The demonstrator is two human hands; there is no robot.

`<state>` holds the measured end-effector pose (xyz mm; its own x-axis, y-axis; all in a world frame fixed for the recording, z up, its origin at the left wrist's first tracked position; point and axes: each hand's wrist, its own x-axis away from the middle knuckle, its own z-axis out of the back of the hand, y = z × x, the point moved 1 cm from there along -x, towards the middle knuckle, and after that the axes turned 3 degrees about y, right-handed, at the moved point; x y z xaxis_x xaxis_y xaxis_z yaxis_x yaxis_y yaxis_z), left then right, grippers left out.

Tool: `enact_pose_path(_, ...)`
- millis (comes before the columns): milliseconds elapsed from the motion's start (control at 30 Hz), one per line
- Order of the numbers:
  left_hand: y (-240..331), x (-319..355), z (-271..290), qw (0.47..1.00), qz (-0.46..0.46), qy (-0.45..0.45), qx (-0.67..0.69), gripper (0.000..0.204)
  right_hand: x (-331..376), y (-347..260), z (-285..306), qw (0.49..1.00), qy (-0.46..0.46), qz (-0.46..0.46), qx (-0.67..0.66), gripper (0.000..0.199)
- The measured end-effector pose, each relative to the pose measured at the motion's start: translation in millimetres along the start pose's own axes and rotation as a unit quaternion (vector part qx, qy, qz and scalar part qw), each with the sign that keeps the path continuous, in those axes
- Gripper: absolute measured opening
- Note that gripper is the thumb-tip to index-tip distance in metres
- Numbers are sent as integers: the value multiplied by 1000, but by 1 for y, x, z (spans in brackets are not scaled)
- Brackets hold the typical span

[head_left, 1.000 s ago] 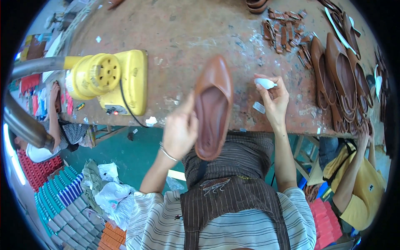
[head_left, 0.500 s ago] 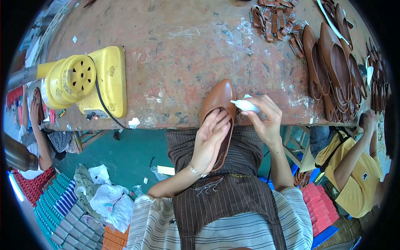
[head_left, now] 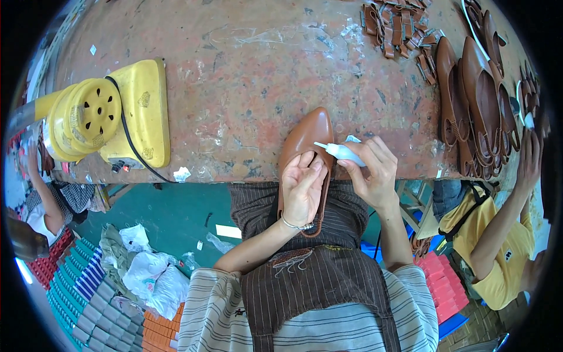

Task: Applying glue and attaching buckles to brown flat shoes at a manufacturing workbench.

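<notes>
A brown leather pointed-toe flat shoe (head_left: pixel 307 130) rests over the table's near edge, toe pointing away from me and heel over my lap. My left hand (head_left: pixel 302 190) holds it from within, fingers tucked into the opening under the vamp, palm turned up. In my right hand (head_left: pixel 375 171) is a small white squeeze bottle (head_left: pixel 346 154), pinched between thumb and fingers. Its thin nozzle points left, at the upper rim of the shoe's opening; whether it touches the leather I cannot tell.
To the left stands a yellow blower-like machine (head_left: pixel 138 117) with a black cable. Brown strap pieces (head_left: pixel 399 26) lie at the far right, beside several matching shoes (head_left: pixel 478 88). People work at both sides; one wears a yellow shirt (head_left: pixel 498 258). White plastic bags (head_left: pixel 155 281) lie lower left.
The bottle's nozzle has shifted left, over the shoe's opening. My left hand has rolled palm-up, and the shoe has straightened slightly. The neighbour's arm at right has reached farther forward.
</notes>
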<state>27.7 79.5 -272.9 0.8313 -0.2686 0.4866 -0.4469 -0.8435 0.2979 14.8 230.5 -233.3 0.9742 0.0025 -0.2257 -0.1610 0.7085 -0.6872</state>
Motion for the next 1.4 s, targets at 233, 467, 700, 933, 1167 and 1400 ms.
enact_pose_path(233,3,0,-7,999,-4,20,-30,13,-2,0,-1,1000,-11,-1,18,21)
enact_pose_path(467,2,1,-9,999,-3,32,-32,12,-4,-1,-2,999,-20,5,33,19)
enact_pose_path(700,-1,-1,6,1000,-8,-16,-3,22,-8,-6,1,999,-28,12,40,18)
enact_pose_path(933,-2,0,7,1000,-4,-4,-20,22,-11,-7,2,998,-36,18,51,16)
enact_pose_path(1167,-4,-4,10,996,-35,-82,7,23,-11,-7,4,997,-48,26,58,16)
enact_pose_path(1400,-3,0,9,1000,-10,12,-9,19,-7,0,11,998,-46,-5,44,18)
